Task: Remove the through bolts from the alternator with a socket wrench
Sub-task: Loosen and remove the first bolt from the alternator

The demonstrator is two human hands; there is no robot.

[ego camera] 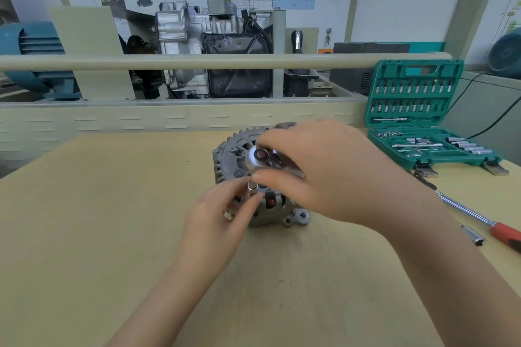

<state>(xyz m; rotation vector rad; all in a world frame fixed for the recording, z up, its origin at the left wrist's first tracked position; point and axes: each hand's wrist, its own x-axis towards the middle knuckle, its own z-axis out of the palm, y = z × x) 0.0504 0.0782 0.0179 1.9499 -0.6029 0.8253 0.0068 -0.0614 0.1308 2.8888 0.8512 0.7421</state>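
1. The alternator [255, 177] is sitting on the tan surface [112, 220], beneath both hands.
2. The right hand [332, 175] is gripping the socket wrench [260, 159] above it.
3. The left hand [225, 211] is pinching a socket [251, 188].

A blue wall label [293, 0] reads, seemingly, "仪表控制单元"; other print blurs.

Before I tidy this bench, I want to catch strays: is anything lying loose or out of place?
Yes. A small silver socket lies loose on the tan tabletop, beside a red-handled chrome bar, both outside the open green socket-set case. Nothing looks spilled or damaged.
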